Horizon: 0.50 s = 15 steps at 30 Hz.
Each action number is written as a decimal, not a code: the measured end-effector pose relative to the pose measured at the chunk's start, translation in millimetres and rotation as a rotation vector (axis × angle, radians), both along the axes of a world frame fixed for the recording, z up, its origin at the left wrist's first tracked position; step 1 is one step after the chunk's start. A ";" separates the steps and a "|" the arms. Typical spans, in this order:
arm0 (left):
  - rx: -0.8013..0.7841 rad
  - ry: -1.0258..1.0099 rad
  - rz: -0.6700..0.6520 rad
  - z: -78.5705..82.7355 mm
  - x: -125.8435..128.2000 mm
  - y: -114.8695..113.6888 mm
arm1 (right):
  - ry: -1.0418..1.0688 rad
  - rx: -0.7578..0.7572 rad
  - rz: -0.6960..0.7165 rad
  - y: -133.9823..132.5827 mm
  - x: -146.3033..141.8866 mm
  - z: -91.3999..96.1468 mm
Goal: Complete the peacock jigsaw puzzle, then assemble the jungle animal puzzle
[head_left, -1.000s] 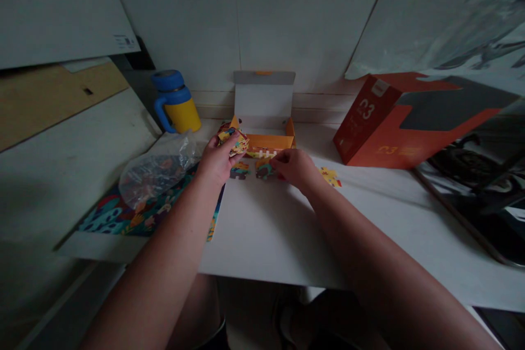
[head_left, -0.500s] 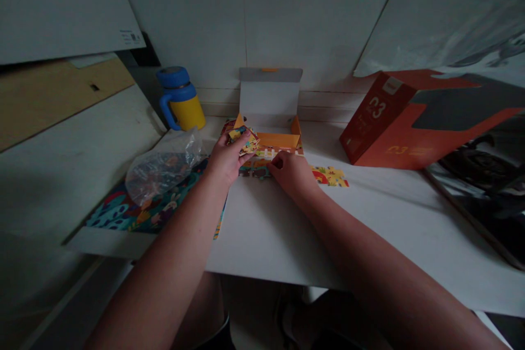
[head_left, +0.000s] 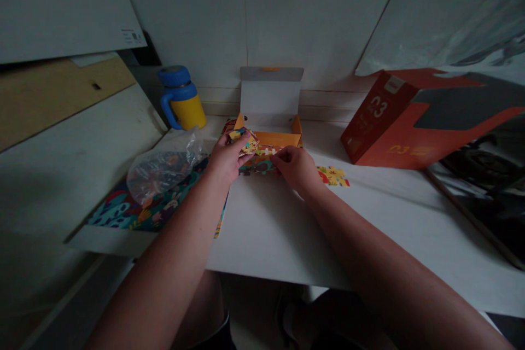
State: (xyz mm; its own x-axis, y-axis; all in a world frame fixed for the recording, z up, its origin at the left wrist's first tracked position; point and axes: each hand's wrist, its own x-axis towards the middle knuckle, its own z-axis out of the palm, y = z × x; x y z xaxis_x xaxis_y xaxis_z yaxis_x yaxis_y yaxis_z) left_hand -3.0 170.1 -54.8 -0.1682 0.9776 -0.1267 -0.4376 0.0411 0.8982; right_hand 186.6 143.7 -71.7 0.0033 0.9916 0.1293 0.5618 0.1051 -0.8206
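Observation:
Several colourful jigsaw puzzle pieces (head_left: 248,145) are stacked in my left hand (head_left: 228,157), its thumb on top of them. My right hand (head_left: 296,165) is closed, fingertips pinched together over joined puzzle pieces (head_left: 262,164) on the table; whatever lies between those fingertips is too small or hidden to name. More yellow and red puzzle pieces (head_left: 334,175) lie joined to the right, partly behind my right hand. Just behind both hands stands an orange box (head_left: 279,139) with its white-lined lid raised.
A blue and yellow mug (head_left: 184,104) stands at the back left. Nearer are a clear plastic bag (head_left: 164,169) and a patterned puzzle sheet or board (head_left: 123,210). A large orange carton (head_left: 389,131) is on the right, beside dark objects. The white table's (head_left: 279,240) front edge is close to my legs.
My right hand has shifted slightly right and up, uncovering more of the joined pieces. My left hand stays nearly in place with its stack.

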 end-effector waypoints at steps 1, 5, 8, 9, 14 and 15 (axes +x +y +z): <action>-0.006 0.007 0.004 -0.6 -0.2 0.5 | -0.008 0.003 0.001 0.1 -1.1 -0.6; -0.030 0.033 0.042 -2.9 -0.4 2.6 | -0.152 0.050 0.018 -0.4 -9.1 -1.2; -0.045 0.038 0.052 -4.9 -0.3 4.0 | -0.258 0.083 0.011 -0.7 -14.3 -0.8; -0.046 0.036 0.047 -5.6 -0.2 4.4 | -0.291 0.093 0.006 -0.8 -15.4 -0.7; -0.047 0.041 0.041 -7.8 1.0 5.2 | -0.447 0.091 0.029 -3.1 -19.2 0.6; -0.044 0.039 0.043 -8.0 1.3 5.3 | -0.474 0.084 0.035 -3.7 -20.4 1.3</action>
State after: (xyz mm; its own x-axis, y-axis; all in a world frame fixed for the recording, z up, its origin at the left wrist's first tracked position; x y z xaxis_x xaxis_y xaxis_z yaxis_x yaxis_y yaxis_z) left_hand -1.8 175.4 -62.9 -0.2152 0.9631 -0.1618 -0.4042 0.0630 0.9125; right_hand 166.2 140.0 -70.5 -0.1082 0.9762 0.1877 0.8669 0.1851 -0.4628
